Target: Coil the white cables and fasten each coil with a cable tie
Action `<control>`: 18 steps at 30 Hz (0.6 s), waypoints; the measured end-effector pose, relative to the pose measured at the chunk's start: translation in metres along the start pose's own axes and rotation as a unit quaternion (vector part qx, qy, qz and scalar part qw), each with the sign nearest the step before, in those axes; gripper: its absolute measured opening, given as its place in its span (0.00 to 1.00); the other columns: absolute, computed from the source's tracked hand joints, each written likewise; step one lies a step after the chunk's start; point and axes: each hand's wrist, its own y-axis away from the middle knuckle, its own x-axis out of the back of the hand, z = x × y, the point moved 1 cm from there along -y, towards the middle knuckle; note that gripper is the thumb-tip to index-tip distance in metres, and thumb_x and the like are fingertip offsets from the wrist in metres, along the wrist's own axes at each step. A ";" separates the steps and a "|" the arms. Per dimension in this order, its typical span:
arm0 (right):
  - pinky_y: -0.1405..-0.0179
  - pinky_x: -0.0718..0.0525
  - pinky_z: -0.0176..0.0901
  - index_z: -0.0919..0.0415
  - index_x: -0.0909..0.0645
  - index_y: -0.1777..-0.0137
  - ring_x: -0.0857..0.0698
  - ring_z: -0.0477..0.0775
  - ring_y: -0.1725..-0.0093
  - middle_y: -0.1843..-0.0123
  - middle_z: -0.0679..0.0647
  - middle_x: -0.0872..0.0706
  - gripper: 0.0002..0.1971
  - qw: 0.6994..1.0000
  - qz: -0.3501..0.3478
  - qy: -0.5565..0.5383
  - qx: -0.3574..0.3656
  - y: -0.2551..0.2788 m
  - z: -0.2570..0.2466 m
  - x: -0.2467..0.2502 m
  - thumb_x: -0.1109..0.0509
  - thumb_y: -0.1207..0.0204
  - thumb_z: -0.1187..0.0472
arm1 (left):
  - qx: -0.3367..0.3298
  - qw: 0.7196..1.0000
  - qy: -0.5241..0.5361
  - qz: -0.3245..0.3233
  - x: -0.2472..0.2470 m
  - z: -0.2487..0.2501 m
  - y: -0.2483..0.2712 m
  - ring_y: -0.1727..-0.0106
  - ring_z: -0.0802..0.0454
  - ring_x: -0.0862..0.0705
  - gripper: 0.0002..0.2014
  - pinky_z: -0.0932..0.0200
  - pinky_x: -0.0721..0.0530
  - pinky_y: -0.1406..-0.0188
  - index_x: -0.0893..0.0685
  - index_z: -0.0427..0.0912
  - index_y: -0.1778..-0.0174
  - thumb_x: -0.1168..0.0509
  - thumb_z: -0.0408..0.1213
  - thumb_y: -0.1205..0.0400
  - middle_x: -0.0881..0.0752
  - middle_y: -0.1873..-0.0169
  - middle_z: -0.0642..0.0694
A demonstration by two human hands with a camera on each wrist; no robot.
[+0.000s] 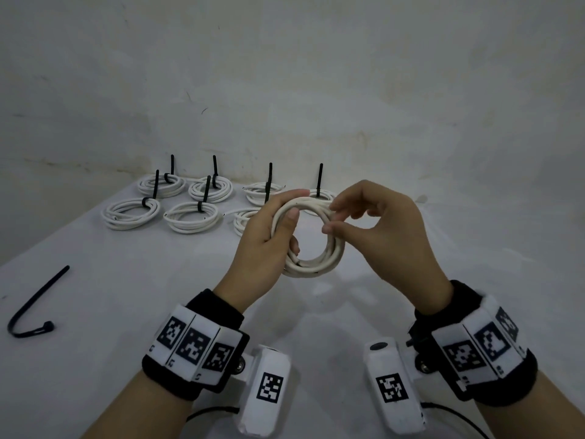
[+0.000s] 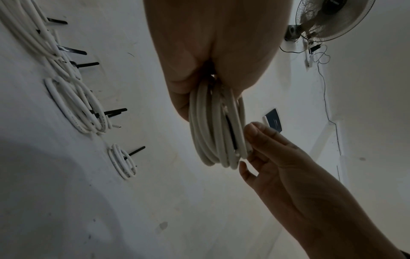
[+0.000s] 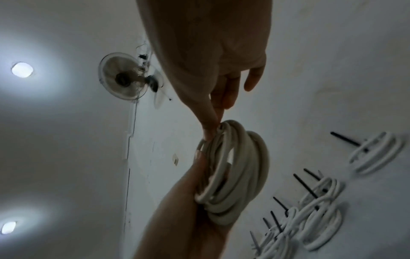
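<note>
White cloth covered the table (image 1: 95,296), which stood against a stained, pale plaster wall (image 1: 285,74). Seen from the wrist cameras, a wall-mounted fan (image 2: 332,19) hung high up and round ceiling lights (image 3: 22,69) glowed overhead. Along the table's far edge lay tied coils (image 1: 131,213) of white cable, each bound with a black tie whose tail stood upright. One loose black cable tie (image 1: 34,304), bent into a hook, lay well apart at the near left.

Above the table's middle, the left hand (image 1: 262,248) gripped the left side of an untied white cable coil (image 1: 311,239), thumb pressed over the strands and fingers curled through the ring. The coil was held upright, clear of the cloth. The right hand (image 1: 380,229) met the coil's upper right side, its thumb and forefinger pinching the strands there while the other fingers stayed loosely spread. The coil hung between the two hands, just in front of the nearest tied coils.
</note>
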 end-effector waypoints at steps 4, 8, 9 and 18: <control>0.60 0.26 0.22 0.60 0.17 0.61 0.15 0.34 0.65 0.68 0.42 0.12 0.12 0.999 0.006 -0.025 -0.024 0.000 -0.003 0.001 0.17 0.39 0.68 | -0.004 1.000 -0.005 -0.001 -0.003 0.000 0.002 0.74 0.59 0.22 0.14 0.65 0.22 0.74 0.21 0.46 0.35 0.46 0.38 0.13 0.18 0.70 0.60; 0.58 0.23 0.32 0.57 0.18 0.60 0.17 0.43 0.62 0.67 0.42 0.13 0.11 0.998 0.009 0.046 0.032 0.005 -0.003 -0.006 0.19 0.37 0.68 | -0.002 1.000 0.010 -0.002 -0.003 0.001 0.002 0.73 0.57 0.21 0.14 0.61 0.20 0.71 0.22 0.45 0.33 0.45 0.38 0.13 0.18 0.69 0.57; 0.58 0.23 0.34 0.56 0.19 0.59 0.20 0.43 0.61 0.66 0.43 0.15 0.12 0.996 0.016 0.070 0.048 0.006 -0.002 -0.008 0.20 0.37 0.68 | -0.003 1.000 0.013 -0.007 -0.004 0.002 0.003 0.73 0.57 0.21 0.14 0.60 0.20 0.71 0.22 0.45 0.33 0.45 0.38 0.13 0.18 0.70 0.57; 0.53 0.13 0.45 0.57 0.20 0.42 0.11 0.55 0.53 0.50 0.57 0.14 0.21 0.967 -0.042 -0.188 -0.165 0.000 0.011 -0.008 0.23 0.33 0.73 | -0.001 0.996 0.082 -0.043 -0.005 0.015 0.005 0.75 0.58 0.23 0.26 0.65 0.24 0.75 0.20 0.45 0.38 0.48 0.55 0.24 0.22 0.65 0.53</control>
